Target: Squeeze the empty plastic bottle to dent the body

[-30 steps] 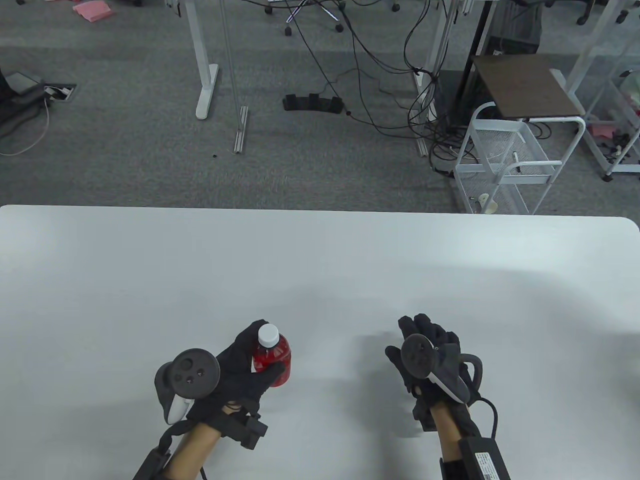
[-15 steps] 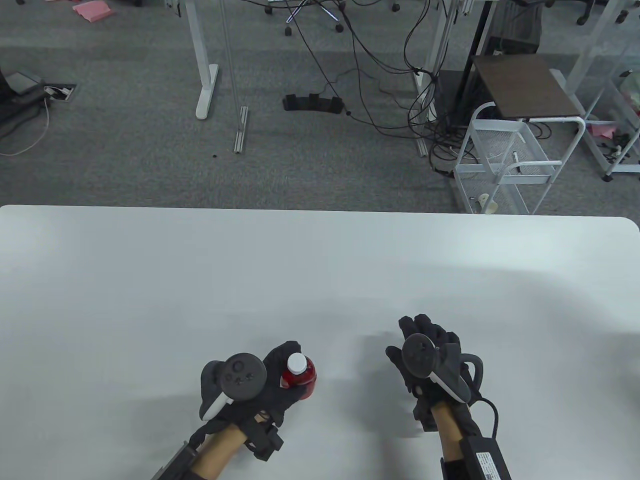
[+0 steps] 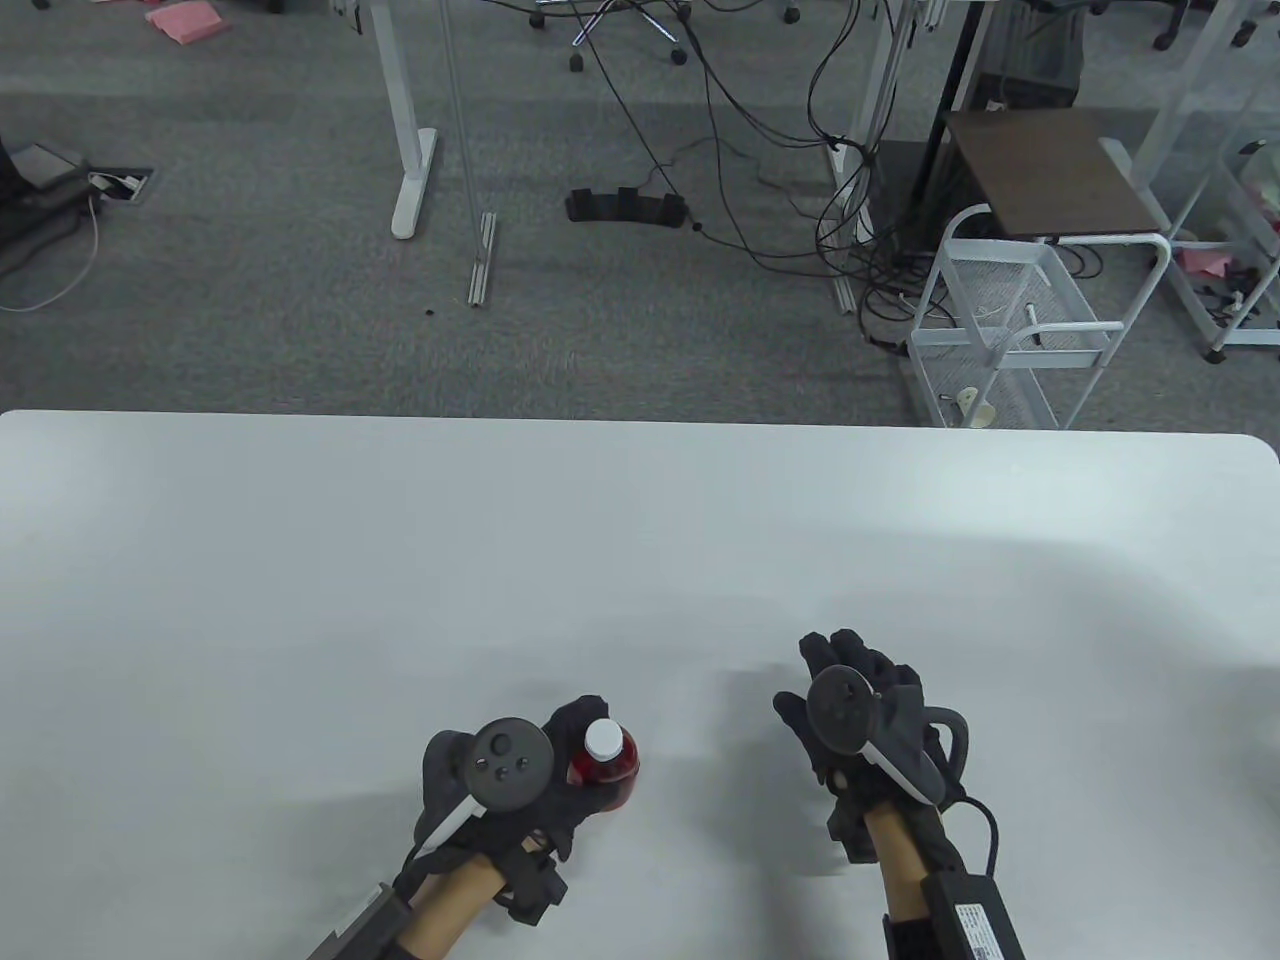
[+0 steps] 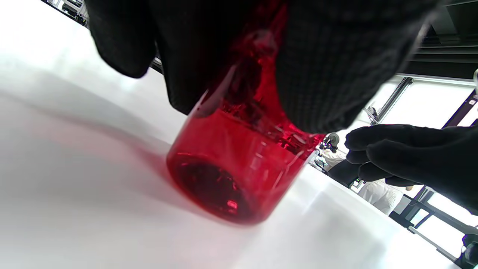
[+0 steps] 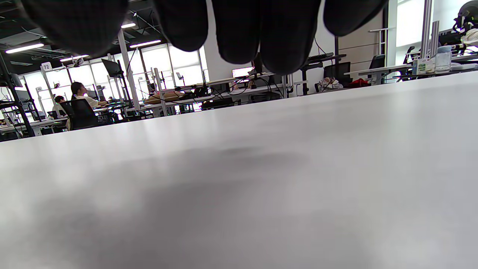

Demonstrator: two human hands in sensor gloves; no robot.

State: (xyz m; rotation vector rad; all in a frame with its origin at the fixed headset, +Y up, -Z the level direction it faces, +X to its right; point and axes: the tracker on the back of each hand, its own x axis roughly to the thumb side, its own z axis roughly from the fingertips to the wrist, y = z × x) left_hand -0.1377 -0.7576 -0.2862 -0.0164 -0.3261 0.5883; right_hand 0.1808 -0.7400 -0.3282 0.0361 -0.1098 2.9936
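Bottle (image 3: 610, 768) now moved right & nearer, L hand (image 3: 560, 790) grasping it w/ base near table (image 3: 300, 560). No dent visible yet; R hand (image 3: 860, 720) idle, fingers loose, holding nothing.

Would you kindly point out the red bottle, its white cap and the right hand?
red bottle (image 4: 227, 175), left wrist view, on its lower body.
white cap (image 3: 602, 739), table view, on its top.
right hand (image 3: 850, 710), table view, on its back.

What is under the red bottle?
The white table lies under the red bottle, whose base meets it. The left hand grips and covers the upper body.
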